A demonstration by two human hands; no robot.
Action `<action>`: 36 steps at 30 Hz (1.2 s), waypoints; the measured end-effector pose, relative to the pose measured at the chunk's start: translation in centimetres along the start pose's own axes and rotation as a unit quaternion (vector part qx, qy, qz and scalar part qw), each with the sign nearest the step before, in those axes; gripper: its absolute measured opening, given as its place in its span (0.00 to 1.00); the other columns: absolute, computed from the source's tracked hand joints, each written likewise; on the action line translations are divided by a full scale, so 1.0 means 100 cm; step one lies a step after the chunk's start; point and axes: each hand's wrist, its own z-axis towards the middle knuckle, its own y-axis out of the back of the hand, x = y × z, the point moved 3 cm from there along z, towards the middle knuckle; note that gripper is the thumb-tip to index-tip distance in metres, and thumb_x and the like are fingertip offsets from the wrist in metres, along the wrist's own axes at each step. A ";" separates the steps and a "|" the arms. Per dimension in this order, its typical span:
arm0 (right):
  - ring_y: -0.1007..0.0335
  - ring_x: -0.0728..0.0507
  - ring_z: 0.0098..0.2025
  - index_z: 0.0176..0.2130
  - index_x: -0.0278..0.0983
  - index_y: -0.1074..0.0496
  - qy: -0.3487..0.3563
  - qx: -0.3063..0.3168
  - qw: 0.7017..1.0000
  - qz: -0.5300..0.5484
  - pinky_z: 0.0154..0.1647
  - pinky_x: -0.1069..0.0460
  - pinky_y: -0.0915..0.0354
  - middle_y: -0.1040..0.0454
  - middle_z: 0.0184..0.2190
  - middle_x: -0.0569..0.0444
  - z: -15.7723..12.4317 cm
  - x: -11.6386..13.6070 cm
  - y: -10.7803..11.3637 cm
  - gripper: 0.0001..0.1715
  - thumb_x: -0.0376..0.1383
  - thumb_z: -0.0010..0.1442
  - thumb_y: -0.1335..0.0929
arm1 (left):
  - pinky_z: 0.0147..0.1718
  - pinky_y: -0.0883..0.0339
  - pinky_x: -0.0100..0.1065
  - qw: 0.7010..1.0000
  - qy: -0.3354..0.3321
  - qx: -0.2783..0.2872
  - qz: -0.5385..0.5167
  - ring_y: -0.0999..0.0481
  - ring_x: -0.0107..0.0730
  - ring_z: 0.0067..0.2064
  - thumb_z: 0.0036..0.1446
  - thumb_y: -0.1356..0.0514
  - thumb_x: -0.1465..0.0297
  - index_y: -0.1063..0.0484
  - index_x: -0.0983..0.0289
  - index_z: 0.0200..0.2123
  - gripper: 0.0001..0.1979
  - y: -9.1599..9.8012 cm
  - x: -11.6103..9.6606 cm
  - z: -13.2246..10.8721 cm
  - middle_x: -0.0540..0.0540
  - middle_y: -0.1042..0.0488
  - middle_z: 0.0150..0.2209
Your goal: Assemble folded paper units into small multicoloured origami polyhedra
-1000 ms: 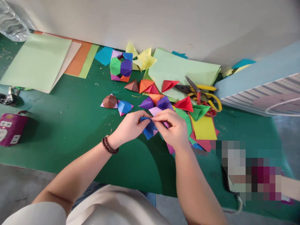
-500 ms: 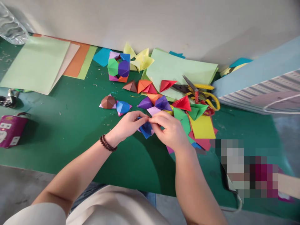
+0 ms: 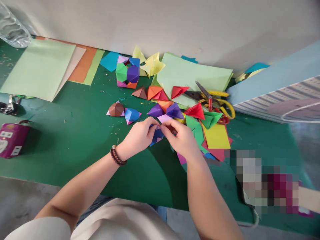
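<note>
The person's left hand and right hand were close together over the green counter. Both hands had a narrow grip on a blue folded paper piece. The fingers pinched it from both sides, so part of it was hidden. It was held just above the counter, and a bit of pink showed under it. A dark bead bracelet sat on the left wrist.

Just past the hands lay a purple paper point, a second purple paper point, and a flat pink paper square. The right hand was nearest to these and to a long green paper strip. Beside that strip lay a yellow paper sheet.

Farther up were a brown paper dome, a blue paper point on pink, and a red paper point. A big paper ball with many colors sat near the wall. Scissors with yellow handles lay on a light green paper sheet. More paper sheets were stacked at the left, by a plastic bottle and a purple box.
</note>
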 end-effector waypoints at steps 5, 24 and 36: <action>0.31 0.47 0.29 0.33 0.38 0.31 0.049 0.002 0.998 -0.050 0.30 0.52 0.36 0.26 0.28 0.55 -0.001 0.002 0.003 0.04 0.36 0.61 0.35 | 0.37 0.32 0.29 1.000 0.000 -0.012 -0.029 0.23 0.29 0.38 0.59 0.47 0.77 0.32 0.63 0.38 0.06 -0.002 0.000 -0.001 0.52 0.24 0.37; 0.29 0.44 0.33 0.34 0.39 0.31 0.128 -0.052 0.982 -0.126 0.33 0.50 0.36 0.26 0.30 0.52 -0.001 0.003 0.000 0.06 0.38 0.63 0.35 | 0.35 0.33 0.28 0.999 0.004 -0.013 -0.030 0.23 0.29 0.37 0.55 0.45 0.79 0.33 0.62 0.38 0.09 -0.001 0.003 -0.001 0.50 0.24 0.35; 0.29 0.43 0.33 0.35 0.39 0.31 0.142 -0.018 0.981 -0.135 0.33 0.50 0.36 0.26 0.31 0.52 0.000 0.001 0.000 0.05 0.37 0.63 0.35 | 0.30 0.39 0.28 1.000 -0.008 0.014 0.014 0.28 0.27 0.30 0.61 0.50 0.75 0.33 0.61 0.38 0.07 -0.001 0.002 -0.001 0.49 0.27 0.31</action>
